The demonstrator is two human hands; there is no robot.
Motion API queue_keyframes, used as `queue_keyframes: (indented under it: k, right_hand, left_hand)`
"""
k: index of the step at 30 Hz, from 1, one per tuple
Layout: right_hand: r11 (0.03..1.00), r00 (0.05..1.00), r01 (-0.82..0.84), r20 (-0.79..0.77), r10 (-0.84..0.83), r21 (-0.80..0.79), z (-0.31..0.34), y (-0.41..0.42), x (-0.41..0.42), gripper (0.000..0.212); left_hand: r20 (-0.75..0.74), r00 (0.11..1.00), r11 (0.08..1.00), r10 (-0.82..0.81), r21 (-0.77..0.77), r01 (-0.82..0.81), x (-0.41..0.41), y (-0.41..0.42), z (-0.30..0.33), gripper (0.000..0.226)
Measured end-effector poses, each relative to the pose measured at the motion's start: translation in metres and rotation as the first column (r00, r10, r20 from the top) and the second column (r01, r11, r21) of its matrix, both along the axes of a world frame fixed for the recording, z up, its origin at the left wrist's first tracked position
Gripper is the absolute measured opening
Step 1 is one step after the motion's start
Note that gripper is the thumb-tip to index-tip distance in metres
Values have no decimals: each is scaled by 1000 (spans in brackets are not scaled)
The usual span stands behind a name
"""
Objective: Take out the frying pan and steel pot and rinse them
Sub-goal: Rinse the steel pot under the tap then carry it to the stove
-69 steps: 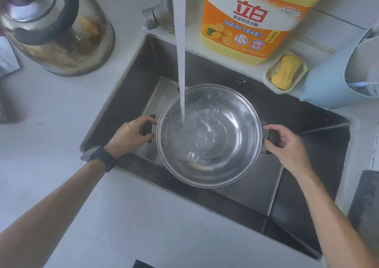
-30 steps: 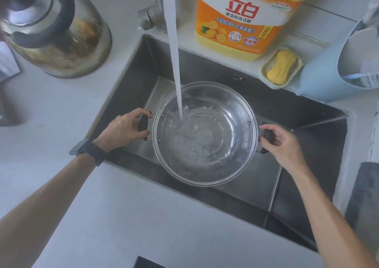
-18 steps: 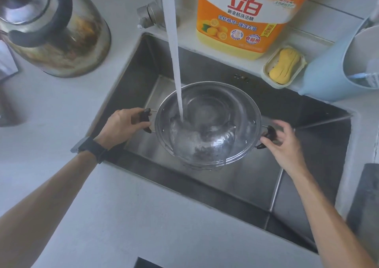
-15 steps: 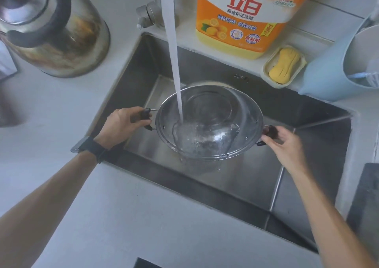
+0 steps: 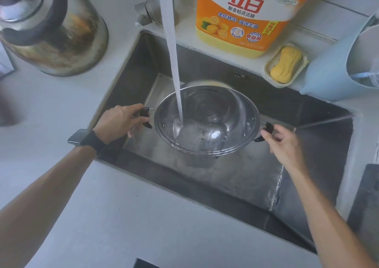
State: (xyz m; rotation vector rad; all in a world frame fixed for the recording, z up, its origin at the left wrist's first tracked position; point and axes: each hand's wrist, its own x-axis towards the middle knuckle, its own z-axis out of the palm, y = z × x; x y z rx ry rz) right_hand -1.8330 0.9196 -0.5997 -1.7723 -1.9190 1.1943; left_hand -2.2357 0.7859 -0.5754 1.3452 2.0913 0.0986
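A shiny steel pot (image 5: 217,112) with two black side handles hangs over the steel sink (image 5: 256,177), tipped toward me. Water pools against its near wall and spills over the near rim. A stream of tap water (image 5: 173,58) falls into the pot's left side. My left hand (image 5: 120,120) grips the left handle. My right hand (image 5: 284,142) pinches the right handle with thumb and fingers. No frying pan is in view.
A stained metal kettle (image 5: 51,28) stands on the counter at the far left. Behind the sink are the tap base (image 5: 147,11), a big orange detergent jug (image 5: 246,15), a soap dish with yellow soap (image 5: 286,65) and a light blue container (image 5: 344,69). A dark board (image 5: 367,206) lies at the right edge.
The pot was level under the stream with water filling it. Both hands have tipped it toward me, and water now pours over its near rim into the sink.
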Motion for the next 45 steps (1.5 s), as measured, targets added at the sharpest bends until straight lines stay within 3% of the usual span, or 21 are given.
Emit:
queue_keyframes:
  k: [2,4,6,9,11,14,20,25,28,32,39,45]
  right_hand:
    - [999,997,36,-61,-39,-38,3,-3,-4,16]
    - [994,986,97,-129,-103,-57,4,-3,-6,9]
    - [986,965,135,-214,-153,-97,5,-2,-5,12]
    - [977,940,124,-295,-172,-176,9,-1,0,5]
    - [958,912,108,-358,-201,-264,12,1,3,16]
    - [911,852,157,-414,-320,-381,14,1,1,33]
    - [937,844,132,-458,-278,-323,16,-7,0,70]
    - [932,858,68,-457,-236,-355,13,-13,3,78]
    - [935,892,2,-421,-162,-355,18,-14,3,73]
    - [935,930,-89,-365,-46,-342,28,-9,0,44]
    - [955,952,-161,-296,83,-250,27,3,-7,48]
    - [959,962,-133,-264,64,-252,23,3,-16,44]
  left_hand:
    - [195,978,996,78,27,-85,1,1,-1,9]
    - [436,882,976,177,38,-215,7,1,1,8]
    - [525,830,964,188,63,-258,6,1,0,15]
    - [511,848,970,137,106,-221,-3,-4,-4,32]
    - [508,850,966,140,117,-229,-2,-6,-1,37]
    - [552,791,920,264,104,-379,7,-2,7,52]
    - [499,817,891,287,173,-419,13,-3,10,25]
    - [489,833,920,257,141,-367,4,-11,2,11]
    - [536,806,918,249,136,-373,5,-11,2,9]
    - [601,778,924,181,167,-344,3,-11,7,15]
    - [553,823,942,132,188,-278,-11,-15,6,22]
    - [561,820,914,113,265,-308,-12,-16,11,24]
